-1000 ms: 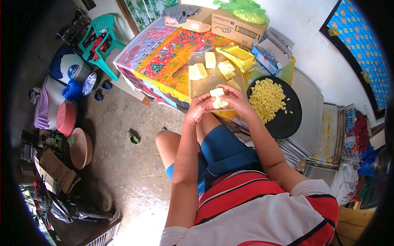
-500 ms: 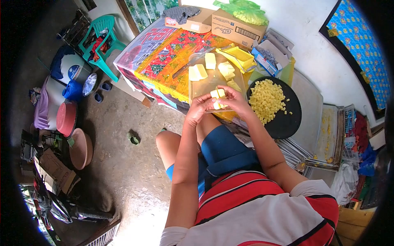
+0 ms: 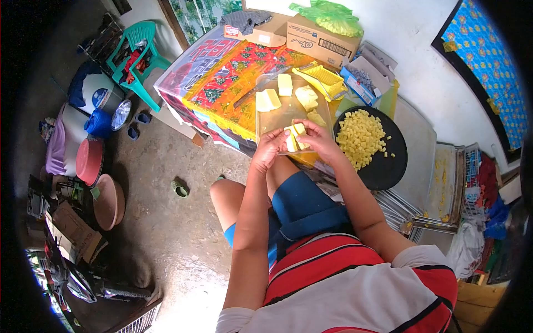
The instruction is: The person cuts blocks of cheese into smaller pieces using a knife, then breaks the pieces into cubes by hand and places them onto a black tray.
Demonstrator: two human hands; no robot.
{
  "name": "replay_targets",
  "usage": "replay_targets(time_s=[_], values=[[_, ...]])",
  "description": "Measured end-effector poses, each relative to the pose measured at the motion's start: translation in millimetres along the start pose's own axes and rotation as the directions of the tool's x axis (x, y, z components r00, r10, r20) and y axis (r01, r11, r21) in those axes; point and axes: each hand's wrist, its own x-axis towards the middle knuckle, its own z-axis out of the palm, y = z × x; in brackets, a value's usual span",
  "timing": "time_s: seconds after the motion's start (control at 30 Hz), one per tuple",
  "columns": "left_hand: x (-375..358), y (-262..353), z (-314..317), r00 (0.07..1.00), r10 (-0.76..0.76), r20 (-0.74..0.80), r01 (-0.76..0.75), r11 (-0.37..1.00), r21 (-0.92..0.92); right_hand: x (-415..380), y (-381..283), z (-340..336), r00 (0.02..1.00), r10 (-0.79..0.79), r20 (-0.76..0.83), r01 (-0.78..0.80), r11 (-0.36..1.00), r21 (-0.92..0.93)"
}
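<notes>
Over the near edge of a clear cutting board (image 3: 280, 117), my left hand (image 3: 269, 146) and my right hand (image 3: 318, 140) are both closed on pale yellow cut pieces (image 3: 291, 139), narrow gaps showing between them. Larger blocks of the same food lie farther up the board: a block (image 3: 268, 100) at the left, another block (image 3: 285, 85) at the top and a lumpier chunk (image 3: 306, 97) at the right. A knife (image 3: 244, 99) rests beside the board's upper left. Right of my right hand, a round black tray (image 3: 393, 164) bears a heap of small yellow cubes (image 3: 361, 136).
A yellow slotted basket (image 3: 323, 80) sits behind the board on the patterned tablecloth (image 3: 222, 83). Cardboard boxes (image 3: 322, 41) and a green plastic bag (image 3: 333, 19) stand at the back. Stacked metal trays (image 3: 408, 213) are at the right, a green chair (image 3: 139, 61) at the left.
The yellow pieces between my hands have turned from lying crosswise to standing more upright and tilted. My hands have stayed nearly in place; board and tray look the same.
</notes>
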Motion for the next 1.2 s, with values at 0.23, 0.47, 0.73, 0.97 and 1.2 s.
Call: replay_targets(time_s=[0.23,0.47,0.73,0.97,1.2], values=[[2.6,-2.3,-2.7,0.999,0.022,-0.042,-0.025,0.997,-0.068,7.0,2.0,-12.3,0.991,-0.105,-0.088,0.090,0.983,-0.160],[4.7,-3.9,-0.2,0.983,0.076,-0.167,-0.083,0.996,-0.036,18.4,-9.8,-10.3,0.933,-0.305,-0.189,0.036,0.605,-0.796],[6.1,-5.5,1.4,0.972,0.095,-0.215,-0.103,0.994,-0.029,33.6,4.3,-15.2,0.923,-0.383,-0.027,0.122,0.361,-0.925],[1.6,-2.1,6.3,0.972,0.104,-0.210,-0.106,0.994,0.002,20.1,2.0,5.7,0.956,-0.286,-0.059,0.195,0.776,-0.600],[-2.0,-0.9,-3.4,0.993,0.074,-0.092,-0.084,0.991,-0.101,16.4,-1.4,13.9,0.995,-0.102,-0.001,0.099,0.960,-0.262]])
